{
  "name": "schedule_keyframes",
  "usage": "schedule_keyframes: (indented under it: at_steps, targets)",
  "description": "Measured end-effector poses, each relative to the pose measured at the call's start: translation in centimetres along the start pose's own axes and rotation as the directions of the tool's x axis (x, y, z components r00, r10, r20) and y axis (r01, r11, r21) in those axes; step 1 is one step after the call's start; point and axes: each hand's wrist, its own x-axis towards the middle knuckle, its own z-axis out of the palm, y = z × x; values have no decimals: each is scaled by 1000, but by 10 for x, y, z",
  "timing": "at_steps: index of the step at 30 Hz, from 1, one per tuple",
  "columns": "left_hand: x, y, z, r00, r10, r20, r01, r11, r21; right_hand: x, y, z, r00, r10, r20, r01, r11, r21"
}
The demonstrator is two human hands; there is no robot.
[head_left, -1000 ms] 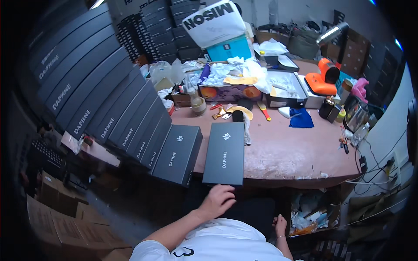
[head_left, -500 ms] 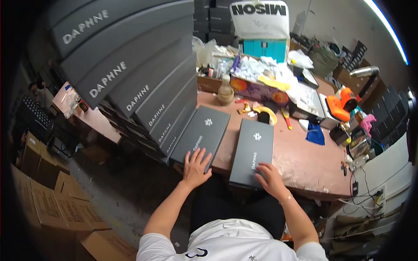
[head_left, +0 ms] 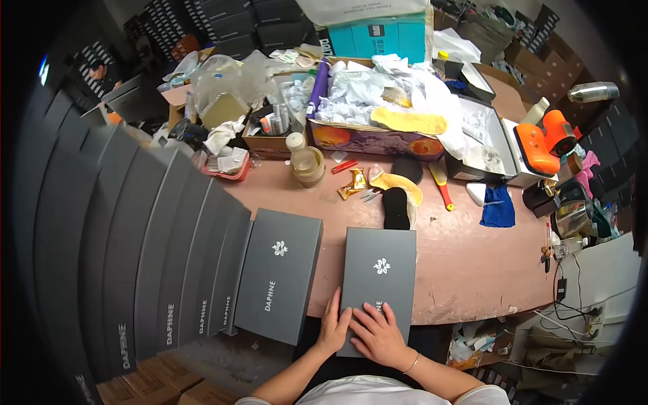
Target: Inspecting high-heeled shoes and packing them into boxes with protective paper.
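Note:
A closed dark grey shoebox (head_left: pixel 371 250) with a white flower emblem lies at the table's front edge, partly overhanging it. My right hand (head_left: pixel 381 334) rests on the near part of its lid, fingers spread, nothing held. Along the box's left side lies my left hand (head_left: pixel 333 327), its fingers stretched out and its thumb towards the lid. A similar shoebox (head_left: pixel 280 270) lies to the left, apart from both hands. Beyond that, a tall stack of grey shoeboxes (head_left: pixel 152 250) leans across the left of the view.
Behind the boxes are a black insole (head_left: pixel 396 208), a red-and-yellow brush (head_left: pixel 441 185) and a capped jar (head_left: pixel 306 162). A patterned carton (head_left: pixel 378 138) holds crumpled paper. Orange tape dispenser (head_left: pixel 534 154), blue cloth (head_left: pixel 498 207) and cables (head_left: pixel 567 324) lie right. A person (head_left: pixel 104 75) is far left.
My left hand has left the left shoebox and come to the right one's left side. My right hand has moved from the right edge onto the lid. The view has shifted.

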Motion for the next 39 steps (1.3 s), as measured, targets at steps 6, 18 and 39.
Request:
schedule_keyframes:
  at_steps: [6,18,39]
  targets:
    - [3,14,-4,990,-135,32,131,988,84,-1,4,0,998,21,-51,-15,992,122]
    - [-33,7,-9,945,-292,144,321,756,-571,-84,56,5,780,626,-15,-382,494,781]
    - [-78,204,-142,926,375,-29,-360,907,219,-40,11,-55,830,535,-158,-53,359,932]
